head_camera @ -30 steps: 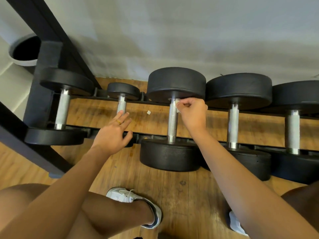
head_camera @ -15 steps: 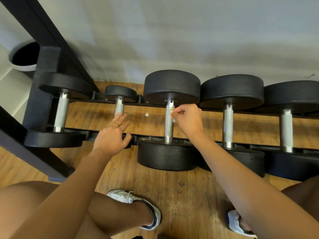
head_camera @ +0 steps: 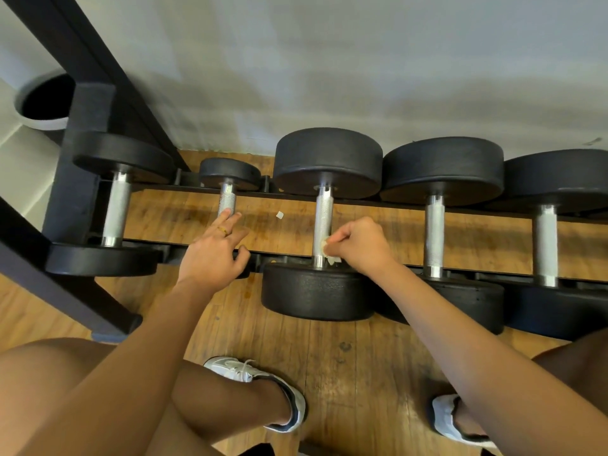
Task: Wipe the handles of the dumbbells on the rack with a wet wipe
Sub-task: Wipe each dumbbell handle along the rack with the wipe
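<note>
Several black dumbbells with knurled steel handles lie across a low black rack [head_camera: 184,250]. My right hand [head_camera: 360,246] pinches a small crumpled wet wipe [head_camera: 327,250] against the near end of the middle dumbbell's handle [head_camera: 324,212]. My left hand [head_camera: 215,255] rests with straight fingers on the small dumbbell's handle [head_camera: 227,200], its near head hidden under the palm. A ring sits on one left finger. More handles stand at the far left [head_camera: 115,209] and to the right [head_camera: 434,232], [head_camera: 545,245].
A grey wall rises just behind the rack. A black slanted frame post [head_camera: 98,70] crosses the upper left, beside a round grey opening [head_camera: 46,103]. A tiny white scrap [head_camera: 280,215] lies on the wooden floor under the rack. My knees and white shoes [head_camera: 260,390] are below.
My right hand slid the wipe down the middle handle, from its far end by the rear head to its near end. My left hand stayed on the small dumbbell.
</note>
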